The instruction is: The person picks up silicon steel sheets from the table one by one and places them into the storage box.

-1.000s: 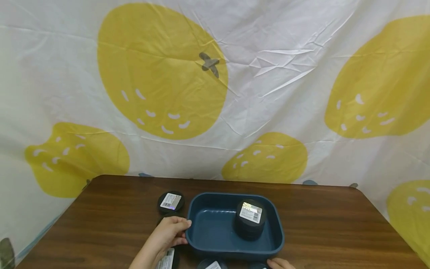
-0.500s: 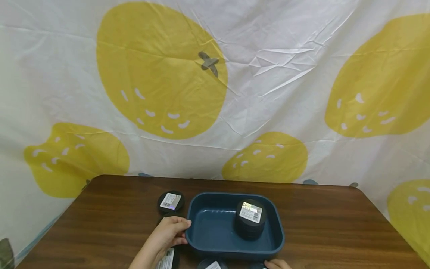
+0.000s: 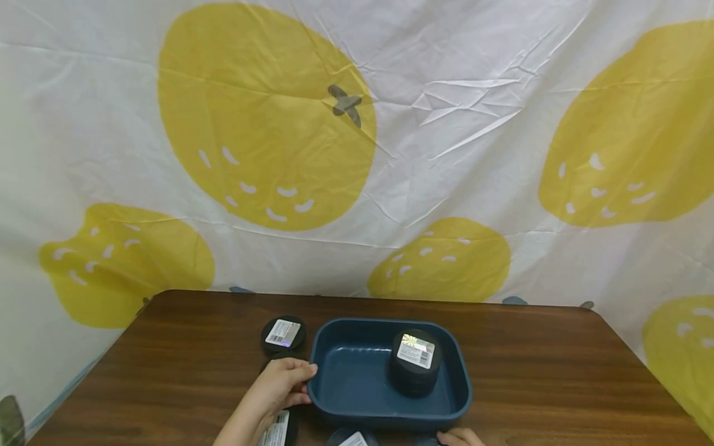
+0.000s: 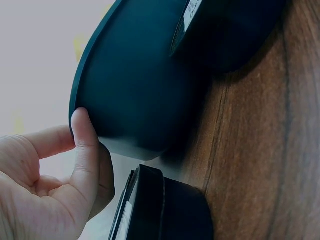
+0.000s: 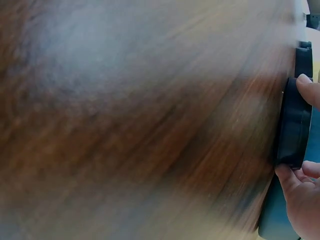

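A rounded blue plastic bin (image 3: 351, 399) sits on the table, with a stack of round black jars (image 3: 413, 379) inside its right half; the top one has a white label. My left hand (image 3: 281, 381) pinches the bin's left rim between thumb and fingers, as the left wrist view shows. At the bin's front right, my right hand (image 3: 460, 437) is partly cut off by the head view's lower edge. The right wrist view shows that hand gripping a round black jar (image 5: 294, 125) between thumb and fingers, close against the tabletop and beside the bin.
Black jars stand around the bin: one (image 3: 283, 334) at back left, one (image 3: 277, 430) near my left wrist, and one (image 3: 352, 438) in front. Another behind my left hand is mostly covered. The brown wooden table (image 3: 558, 371) ends at a white cloth (image 3: 446, 155) with yellow fruit.
My right hand has shifted slightly left along the bin's front. My left hand, the bin and the stack inside look the same.
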A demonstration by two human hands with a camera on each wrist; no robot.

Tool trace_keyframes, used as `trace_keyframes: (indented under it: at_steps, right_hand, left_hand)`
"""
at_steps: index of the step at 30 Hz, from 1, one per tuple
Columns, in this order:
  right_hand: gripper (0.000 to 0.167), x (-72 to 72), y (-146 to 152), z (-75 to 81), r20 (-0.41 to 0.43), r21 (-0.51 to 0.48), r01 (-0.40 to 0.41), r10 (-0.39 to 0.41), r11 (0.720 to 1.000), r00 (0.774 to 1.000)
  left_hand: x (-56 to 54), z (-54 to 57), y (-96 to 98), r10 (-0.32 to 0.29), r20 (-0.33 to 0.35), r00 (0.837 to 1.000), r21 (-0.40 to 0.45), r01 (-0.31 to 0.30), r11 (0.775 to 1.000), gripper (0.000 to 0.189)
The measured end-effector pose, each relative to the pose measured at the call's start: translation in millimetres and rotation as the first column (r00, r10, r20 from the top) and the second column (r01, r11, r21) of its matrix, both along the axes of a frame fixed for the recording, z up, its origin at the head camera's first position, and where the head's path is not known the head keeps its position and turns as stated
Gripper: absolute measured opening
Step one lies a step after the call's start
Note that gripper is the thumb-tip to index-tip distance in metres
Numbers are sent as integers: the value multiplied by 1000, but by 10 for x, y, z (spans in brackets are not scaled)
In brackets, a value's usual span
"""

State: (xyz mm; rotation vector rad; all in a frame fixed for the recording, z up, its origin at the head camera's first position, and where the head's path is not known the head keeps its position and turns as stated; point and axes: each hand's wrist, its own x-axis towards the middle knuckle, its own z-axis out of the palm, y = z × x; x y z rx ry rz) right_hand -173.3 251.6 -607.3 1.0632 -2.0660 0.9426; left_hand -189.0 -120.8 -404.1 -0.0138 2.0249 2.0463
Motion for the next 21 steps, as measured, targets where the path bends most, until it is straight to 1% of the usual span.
trace_keyframes:
  at_steps: [3,8,10,14,16,17,21]
  right_hand:
    - [47,-6,2,-9,-10,-21,-11,11,1000,1000]
    - [48,49,-38,73,-8,-27,28,-29,999,1000]
    - [49,68,-49,104,-5,-16,60,-60,998,998]
    - [52,39,-24,27,4,-6,104,-104,995,995]
    - [53,10,9,-62,17,-9,104,-104,995,994]
    - [53,6,17,-86,33,-17,103,-102,995,994]
    - [53,-1,34,-147,54,-53,85,-82,995,995]
  left_hand:
    - [-4,6,3,2,1,1000,0,-2,1000,25]
    - [-10,11,12,11,3,1000,-1,-11,1000,24]
    - [-12,13,14,13,3,1000,-1,-13,1000,24]
    - [-16,9,17,19,6,1000,-4,-19,1000,24]
    - [-16,5,19,22,7,1000,-8,-22,1000,24]
    - [-16,3,19,24,7,1000,-9,-23,1000,24]
    - [-13,4,21,25,8,1000,-13,-24,1000,24]
